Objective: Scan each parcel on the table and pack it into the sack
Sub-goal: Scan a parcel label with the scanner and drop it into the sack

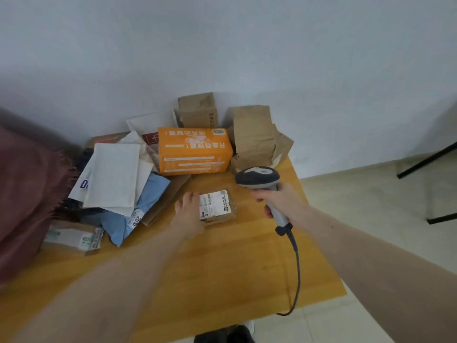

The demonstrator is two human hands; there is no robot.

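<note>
Mid-scan, the right hand (277, 203) grips a corded scanner (259, 180) aimed at a small brown parcel (217, 206) lying label-up on the counter (222, 263), while the left hand (189, 210) rests against its left edge, fingers loosely extended, holding nothing. Risks, prob.: a blocked or missed read if the fingers creep over the label (215, 203), or the cord (295, 263) snagging the counter edge. Behind: an orange box (195, 151), white mailers (113, 177) & brown cartons heaped against a pale wall, tiled floor at right; no sack clearly identifiable.
</note>
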